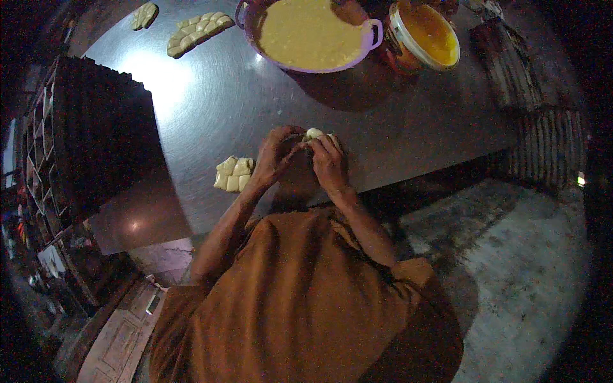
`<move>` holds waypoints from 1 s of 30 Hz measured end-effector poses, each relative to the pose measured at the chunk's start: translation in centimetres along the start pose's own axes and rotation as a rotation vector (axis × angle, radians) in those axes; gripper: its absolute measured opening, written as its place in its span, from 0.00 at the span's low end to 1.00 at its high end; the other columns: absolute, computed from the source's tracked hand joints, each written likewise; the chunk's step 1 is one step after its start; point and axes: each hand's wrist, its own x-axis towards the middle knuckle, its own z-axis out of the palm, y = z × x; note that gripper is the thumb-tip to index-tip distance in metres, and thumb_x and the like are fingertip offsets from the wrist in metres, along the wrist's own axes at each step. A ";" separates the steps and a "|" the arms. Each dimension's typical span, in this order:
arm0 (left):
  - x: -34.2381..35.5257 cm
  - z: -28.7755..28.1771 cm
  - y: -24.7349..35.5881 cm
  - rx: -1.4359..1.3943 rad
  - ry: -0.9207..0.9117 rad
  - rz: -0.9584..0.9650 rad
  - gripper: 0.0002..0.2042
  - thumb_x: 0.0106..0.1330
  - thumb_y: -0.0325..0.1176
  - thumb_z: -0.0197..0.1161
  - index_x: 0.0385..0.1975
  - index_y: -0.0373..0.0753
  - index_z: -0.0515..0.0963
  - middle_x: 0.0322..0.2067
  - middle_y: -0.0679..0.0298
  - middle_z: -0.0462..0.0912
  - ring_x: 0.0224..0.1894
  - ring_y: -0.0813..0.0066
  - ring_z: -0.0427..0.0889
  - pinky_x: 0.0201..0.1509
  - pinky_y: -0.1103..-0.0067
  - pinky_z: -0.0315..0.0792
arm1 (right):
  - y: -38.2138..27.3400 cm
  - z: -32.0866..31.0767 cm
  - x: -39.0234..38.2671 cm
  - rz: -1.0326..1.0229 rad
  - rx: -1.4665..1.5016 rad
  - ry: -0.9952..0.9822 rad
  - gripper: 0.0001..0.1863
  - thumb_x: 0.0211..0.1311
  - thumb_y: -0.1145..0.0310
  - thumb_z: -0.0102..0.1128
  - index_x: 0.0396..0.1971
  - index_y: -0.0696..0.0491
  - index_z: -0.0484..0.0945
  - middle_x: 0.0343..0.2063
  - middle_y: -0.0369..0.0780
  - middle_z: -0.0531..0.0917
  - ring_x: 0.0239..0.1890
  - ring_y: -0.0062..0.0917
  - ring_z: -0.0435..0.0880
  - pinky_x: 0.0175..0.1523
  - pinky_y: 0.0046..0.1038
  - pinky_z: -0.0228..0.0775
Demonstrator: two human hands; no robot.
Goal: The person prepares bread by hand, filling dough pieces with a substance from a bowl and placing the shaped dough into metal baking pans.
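Note:
Above the metal table, both hands meet around a small pale piece of dough (313, 133). My right hand (330, 165) is closed on it, fingers bent over its near side. My left hand (276, 153) comes from the other side, thumb and fingertips pinched at the dough's left edge. Most of the dough is hidden behind the fingers. Just left of my left wrist, a cluster of cut dough pieces (234, 173) lies pressed together on the table.
Two more dough clusters, one larger (200, 32) and one smaller (145, 16), lie at the far left of the metal table (211, 108). A purple basin (248, 32) of pale yellow mixture stands at the back, beside a tilted bucket (401, 35) with orange-yellow contents. A dark rack (105, 127) borders the left.

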 end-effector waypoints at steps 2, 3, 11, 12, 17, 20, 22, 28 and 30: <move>0.5 0.2 -0.3 0.079 -0.055 -0.005 0.14 0.59 0.25 0.61 0.47 0.37 0.76 0.45 0.54 0.78 0.50 0.59 0.78 0.51 0.74 0.73 | -0.3 -0.9 -0.1 0.029 0.110 0.018 0.20 0.48 0.71 0.70 0.44 0.54 0.78 0.42 0.43 0.77 0.43 0.39 0.78 0.46 0.35 0.73; 0.6 0.4 -0.4 0.141 -0.078 0.014 0.14 0.60 0.25 0.61 0.47 0.37 0.77 0.45 0.53 0.78 0.49 0.58 0.78 0.51 0.73 0.73 | -0.3 -1.6 -0.2 0.111 0.170 0.025 0.23 0.47 0.70 0.72 0.46 0.54 0.77 0.43 0.43 0.76 0.43 0.39 0.78 0.45 0.34 0.74; 2.0 1.1 0.5 0.387 -0.165 0.103 0.15 0.60 0.27 0.61 0.48 0.37 0.77 0.48 0.52 0.75 0.50 0.50 0.77 0.53 0.66 0.73 | 3.2 -5.8 0.0 0.488 0.421 -0.299 0.37 0.41 0.72 0.78 0.56 0.50 0.73 0.47 0.40 0.74 0.41 0.28 0.80 0.42 0.32 0.78; 2.4 1.2 0.3 0.422 -0.207 0.112 0.16 0.60 0.28 0.61 0.49 0.38 0.77 0.48 0.51 0.75 0.51 0.50 0.77 0.54 0.66 0.73 | 3.4 -5.6 0.1 0.504 0.450 -0.347 0.37 0.41 0.73 0.77 0.56 0.50 0.73 0.47 0.41 0.74 0.41 0.28 0.81 0.43 0.32 0.78; 2.9 0.7 -0.6 0.549 -0.283 0.185 0.21 0.60 0.31 0.62 0.55 0.38 0.74 0.49 0.50 0.74 0.52 0.46 0.75 0.55 0.64 0.72 | 4.7 -3.3 -0.4 0.185 0.266 -0.273 0.36 0.44 0.78 0.73 0.58 0.50 0.72 0.49 0.42 0.73 0.45 0.33 0.80 0.49 0.32 0.76; 2.0 0.8 -0.3 0.493 -0.193 0.200 0.23 0.60 0.31 0.62 0.57 0.38 0.72 0.50 0.49 0.75 0.52 0.46 0.75 0.57 0.64 0.70 | 2.7 -4.6 -0.1 0.244 0.294 -0.238 0.34 0.45 0.78 0.72 0.57 0.51 0.73 0.49 0.43 0.73 0.47 0.37 0.79 0.51 0.33 0.75; 0.8 0.0 1.0 0.379 -0.030 0.091 0.24 0.59 0.27 0.62 0.57 0.38 0.71 0.49 0.50 0.76 0.53 0.49 0.74 0.59 0.67 0.69 | 1.1 -5.5 0.6 0.256 0.292 -0.153 0.31 0.48 0.78 0.70 0.55 0.51 0.74 0.47 0.43 0.74 0.48 0.38 0.79 0.51 0.34 0.74; -7.4 -9.2 2.7 0.546 0.470 -0.158 0.17 0.60 0.27 0.65 0.50 0.35 0.76 0.42 0.52 0.79 0.47 0.55 0.78 0.50 0.70 0.73 | -3.8 -1.8 1.7 -0.098 0.338 -0.261 0.18 0.58 0.76 0.61 0.50 0.55 0.77 0.41 0.42 0.79 0.43 0.40 0.82 0.49 0.34 0.74; -10.3 -10.6 2.4 0.595 0.493 -0.248 0.17 0.61 0.28 0.65 0.51 0.36 0.76 0.42 0.52 0.78 0.46 0.56 0.79 0.48 0.70 0.74 | -7.2 -0.5 2.7 -0.060 0.468 -0.382 0.15 0.60 0.75 0.60 0.48 0.56 0.78 0.41 0.42 0.80 0.41 0.39 0.82 0.50 0.35 0.73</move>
